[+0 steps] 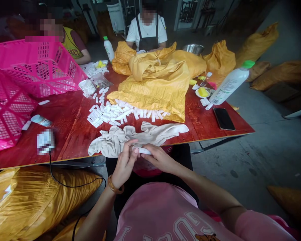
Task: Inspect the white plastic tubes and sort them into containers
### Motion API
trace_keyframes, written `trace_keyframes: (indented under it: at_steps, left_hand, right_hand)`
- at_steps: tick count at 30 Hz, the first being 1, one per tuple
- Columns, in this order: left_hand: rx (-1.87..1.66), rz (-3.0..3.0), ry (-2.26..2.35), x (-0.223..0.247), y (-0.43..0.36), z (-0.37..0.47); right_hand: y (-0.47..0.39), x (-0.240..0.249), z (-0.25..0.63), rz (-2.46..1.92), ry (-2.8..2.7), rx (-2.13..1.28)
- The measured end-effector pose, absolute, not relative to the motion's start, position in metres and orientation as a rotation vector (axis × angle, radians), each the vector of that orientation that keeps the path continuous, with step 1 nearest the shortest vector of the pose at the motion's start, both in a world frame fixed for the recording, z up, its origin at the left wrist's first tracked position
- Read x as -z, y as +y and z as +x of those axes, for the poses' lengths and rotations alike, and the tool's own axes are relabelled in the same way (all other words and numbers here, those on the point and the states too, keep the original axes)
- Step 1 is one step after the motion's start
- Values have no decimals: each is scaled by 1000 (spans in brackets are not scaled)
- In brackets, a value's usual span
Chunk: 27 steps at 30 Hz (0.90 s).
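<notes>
A small white piece [144, 151] is held between my two hands, just off the near edge of the red table. My left hand [126, 160] pinches its left end, and my right hand [159, 158] has its fingers closed round the right end. Directly beyond them a crumpled whitish cloth [115, 139] lies along the table edge. Many similar white pieces [110, 113] are heaped behind the cloth, some at the mouth of a yellow woven sack [155, 92].
Pink crates [47, 72] stand at the left of the red table [70, 134]. A large white bottle [229, 85] and a phone [224, 118] are at the right. Two people sit across the table. Full yellow sacks [47, 197] lie on the floor at lower left.
</notes>
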<state>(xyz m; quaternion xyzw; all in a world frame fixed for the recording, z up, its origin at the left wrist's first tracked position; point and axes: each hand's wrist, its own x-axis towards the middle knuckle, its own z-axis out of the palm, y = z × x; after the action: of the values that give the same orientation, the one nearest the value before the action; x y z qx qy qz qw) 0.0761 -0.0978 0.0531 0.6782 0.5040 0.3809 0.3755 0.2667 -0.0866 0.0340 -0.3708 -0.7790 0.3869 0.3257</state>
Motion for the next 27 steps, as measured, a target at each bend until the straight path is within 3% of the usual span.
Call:
trace_keyframes:
  at_steps: [7,17,19,24,27]
  left_hand:
    - [-1217,1711,1317,-45,-95,64]
    - [-1124,1925,1314,-54,-86,59]
    - [-980,1870,1232,-55,-84,59]
    - [-984,1491,1300,-44,-89,74]
    - [-1036,1395,1350,-38,-93,85]
  right_hand:
    - [-86,-38,274,-758,-1533,-1880]
    - [-86,-41,275,-652,-1341,-2216]
    - [-85,-39,272,-746,-1551,-2010]
    - [-86,-26,263,-1221,-2145,-875]
    - [-86,-16,259,-1340,-2321,-594]
